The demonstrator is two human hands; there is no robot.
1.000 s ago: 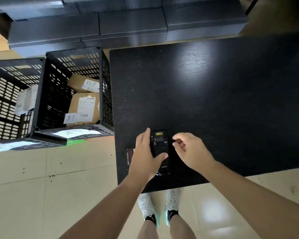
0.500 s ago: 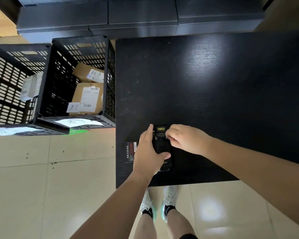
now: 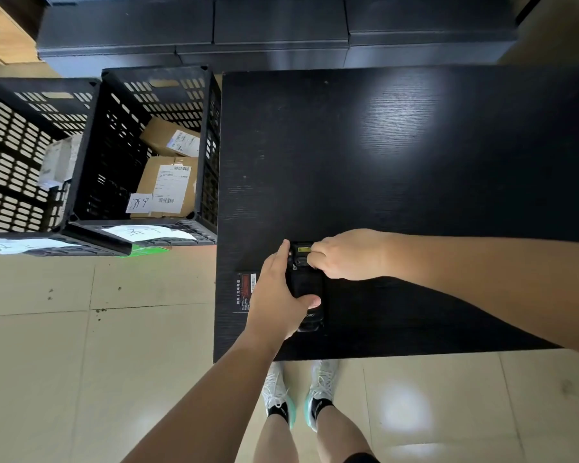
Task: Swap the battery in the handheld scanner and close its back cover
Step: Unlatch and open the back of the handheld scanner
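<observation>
From the head cam, we've got the scanner point(image 3: 305, 289) lying back-up near the front-left edge of the table point(image 3: 415, 162), left hand point(image 3: 276, 295) clamped around its body and right hand point(image 3: 346, 255) curled with fingertips pinching at the top end by the yellow label. A battery point(image 3: 245, 292) lies just left of it. Best bet, we figure: keep that left grip firm so the thing can't skate while the right works the latch gently, no prying.

A black wood-grain table point(image 3: 398, 155) carries two things near its front left corner. The handheld scanner point(image 3: 306, 289) lies face down on it, long axis running away from the person (a small yellow label shows at its far end). Just left of it a flat battery point(image 3: 246, 292) with a red-and-white label rests on the tabletop, partly hidden by the left hand point(image 3: 278, 295).
</observation>
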